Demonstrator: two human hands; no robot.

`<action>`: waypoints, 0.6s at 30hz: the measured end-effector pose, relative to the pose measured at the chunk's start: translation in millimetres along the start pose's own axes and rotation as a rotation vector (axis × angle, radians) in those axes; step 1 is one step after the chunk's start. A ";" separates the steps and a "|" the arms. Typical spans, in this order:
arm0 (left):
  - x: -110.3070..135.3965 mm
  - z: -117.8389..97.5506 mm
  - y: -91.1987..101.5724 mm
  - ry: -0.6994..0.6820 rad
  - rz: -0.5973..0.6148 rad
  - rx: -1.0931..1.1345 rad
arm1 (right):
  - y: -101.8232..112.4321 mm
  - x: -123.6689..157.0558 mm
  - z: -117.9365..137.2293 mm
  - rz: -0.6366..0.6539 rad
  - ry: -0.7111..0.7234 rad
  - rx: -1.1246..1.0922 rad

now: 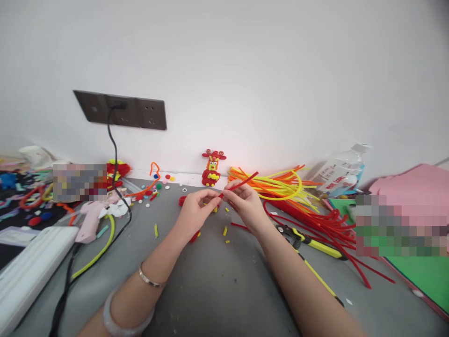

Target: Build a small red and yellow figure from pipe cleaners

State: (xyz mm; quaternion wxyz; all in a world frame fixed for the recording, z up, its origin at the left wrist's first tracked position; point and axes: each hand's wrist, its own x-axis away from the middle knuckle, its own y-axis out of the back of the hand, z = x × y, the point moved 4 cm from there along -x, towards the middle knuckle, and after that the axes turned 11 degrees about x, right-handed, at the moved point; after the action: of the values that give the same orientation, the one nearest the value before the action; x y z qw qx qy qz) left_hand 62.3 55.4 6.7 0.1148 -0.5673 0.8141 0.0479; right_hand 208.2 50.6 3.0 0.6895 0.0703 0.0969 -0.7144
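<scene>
A red pipe cleaner (248, 179) runs between my two hands above the grey table, its free end sticking out up and to the right. My left hand (199, 210) pinches it near one end, fingertips together. Beside it, my right hand (245, 203) also closes thumb and finger on the stem. Partly hidden behind my left hand lies a red fuzzy piece (182, 201). Short yellow pipe cleaner bits (225, 230) lie below the hands. Against the wall stands a small red and yellow figure (212, 169) with a wide hat.
Right of the hands lie yellow and orange pipe cleaners (280, 185), red pipe cleaners (326, 224) and yellow-black pliers (315, 244). A plastic bottle (345, 171) leans behind. On the left are a pink glue gun (90, 220), a black cord (114, 145), pompoms (149, 193) and a white box (37, 276).
</scene>
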 end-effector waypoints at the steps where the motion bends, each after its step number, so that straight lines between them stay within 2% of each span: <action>1: 0.4 0.0 -0.5 0.005 0.004 -0.030 | 0.8 -0.2 0.6 0.001 0.015 0.019; 11: 0.9 -2.9 3.6 -0.101 -0.093 -0.226 | -5.9 1.3 -2.8 0.012 0.082 0.130; 18: 1.8 -4.2 5.4 -0.171 -0.086 -0.266 | -5.1 2.1 -2.6 0.013 0.010 0.144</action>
State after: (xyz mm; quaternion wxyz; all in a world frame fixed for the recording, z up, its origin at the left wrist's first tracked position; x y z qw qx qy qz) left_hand 56.0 54.8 10.0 0.1094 -0.6058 0.7627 0.1983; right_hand 202.9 49.4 0.2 0.6866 0.1239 0.0482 -0.7147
